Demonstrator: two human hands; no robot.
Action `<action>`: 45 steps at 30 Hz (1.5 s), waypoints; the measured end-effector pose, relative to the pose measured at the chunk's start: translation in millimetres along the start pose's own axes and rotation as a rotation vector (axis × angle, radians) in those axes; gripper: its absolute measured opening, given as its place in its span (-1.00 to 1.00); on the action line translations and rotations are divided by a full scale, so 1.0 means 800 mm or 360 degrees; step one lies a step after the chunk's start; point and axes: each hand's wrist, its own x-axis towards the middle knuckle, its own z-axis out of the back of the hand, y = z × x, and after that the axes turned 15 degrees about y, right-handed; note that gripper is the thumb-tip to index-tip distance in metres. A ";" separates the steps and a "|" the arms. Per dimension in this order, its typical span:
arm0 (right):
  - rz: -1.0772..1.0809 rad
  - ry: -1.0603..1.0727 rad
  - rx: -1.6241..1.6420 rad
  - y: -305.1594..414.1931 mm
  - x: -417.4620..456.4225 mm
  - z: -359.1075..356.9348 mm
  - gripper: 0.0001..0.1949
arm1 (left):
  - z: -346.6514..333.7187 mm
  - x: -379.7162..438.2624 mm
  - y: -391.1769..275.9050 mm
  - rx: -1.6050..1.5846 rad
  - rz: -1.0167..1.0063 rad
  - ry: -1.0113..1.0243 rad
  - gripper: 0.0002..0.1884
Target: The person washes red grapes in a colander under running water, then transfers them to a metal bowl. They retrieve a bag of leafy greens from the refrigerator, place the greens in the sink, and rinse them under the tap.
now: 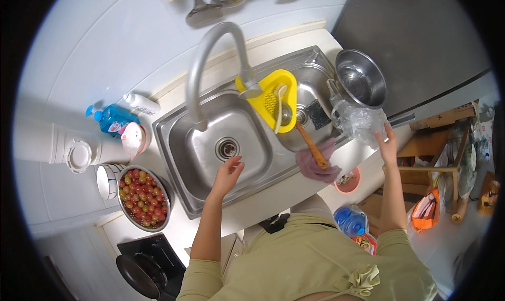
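Note:
My left hand hovers over the near edge of the left basin of a stainless steel double sink, fingers slightly curled and holding nothing. At the counter's right end, my right hand is at the edge of a crumpled clear plastic bag; whether the fingers grip it is not clear. Behind the bag stands a steel bowl. A yellow drain basket with a white-handled brush sits between the basins. A wooden handle lies across a mauve cloth on the front rim.
A curved faucet arches over the left basin. Left of the sink stand a steel colander of red and yellow-green grapes, a bowl, a blue soap bottle and a white bottle. A black pan is at lower left.

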 end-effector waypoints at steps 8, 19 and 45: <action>0.0127 0.0658 0.0377 0.029 0.024 -0.041 -0.62 | -0.162 0.115 -0.101 -0.0278 -0.0083 0.0283 -0.53; 0.1026 0.0623 0.0826 0.141 -0.051 -0.039 -0.64 | -0.244 0.141 -0.186 -0.1823 -0.0185 0.0583 -0.55; 0.0390 0.0485 0.0464 0.104 -0.263 0.097 -0.12 | -0.296 -0.025 -0.288 0.1673 -0.1297 0.0564 -0.72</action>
